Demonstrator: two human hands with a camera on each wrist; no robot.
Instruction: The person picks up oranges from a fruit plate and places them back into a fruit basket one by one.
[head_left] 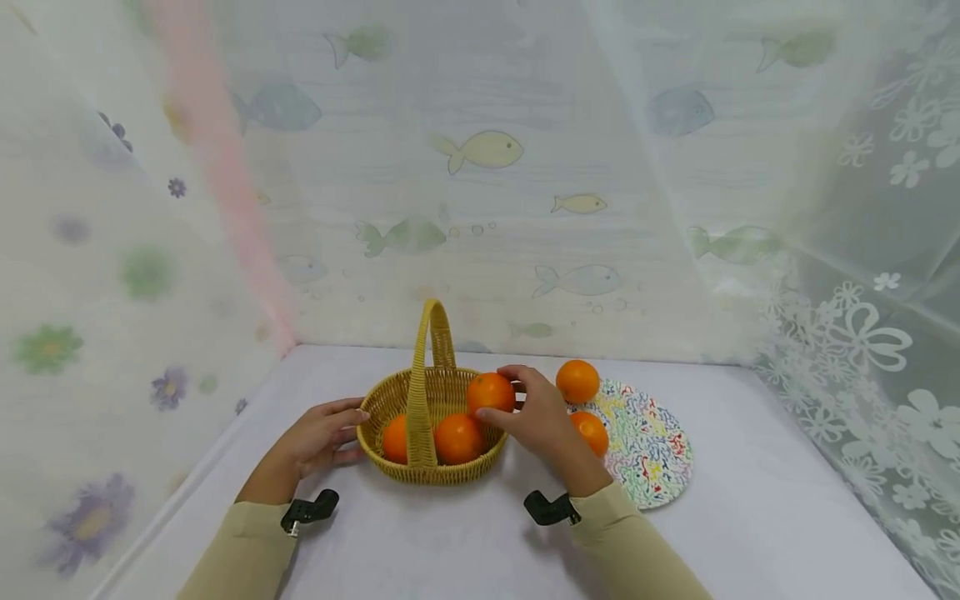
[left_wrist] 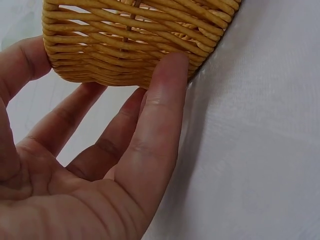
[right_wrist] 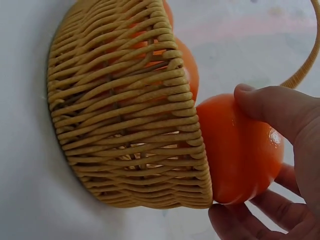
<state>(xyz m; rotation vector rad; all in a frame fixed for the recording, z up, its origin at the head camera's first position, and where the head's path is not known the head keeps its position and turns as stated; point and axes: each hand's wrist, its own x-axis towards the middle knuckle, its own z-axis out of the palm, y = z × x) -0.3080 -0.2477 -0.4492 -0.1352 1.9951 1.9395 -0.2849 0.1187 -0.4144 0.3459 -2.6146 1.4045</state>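
Observation:
My right hand (head_left: 543, 417) pinches an orange (head_left: 491, 392) between thumb and fingers at the right rim of a yellow wicker basket (head_left: 386, 398). In the right wrist view the held orange (right_wrist: 240, 150) overlaps the rim, thumb on top and fingers beneath. Two more oranges lie inside the basket, one orange (head_left: 460, 439) right of the handle and another orange (head_left: 394, 439) partly behind it. My left hand (head_left: 318, 437) is at the basket's left end. Its fairly straight, spread fingers touch the woven side (left_wrist: 135, 45) in the left wrist view.
Right of the basket lies a round board (head_left: 652, 450) with multicoloured squiggles. One orange (head_left: 577, 382) sits at its far left edge, and another orange (head_left: 590, 433) is partly behind my right forearm. The basket's tall handle (head_left: 422, 375) arches over its middle. Patterned curtains surround the white table (head_left: 420, 542).

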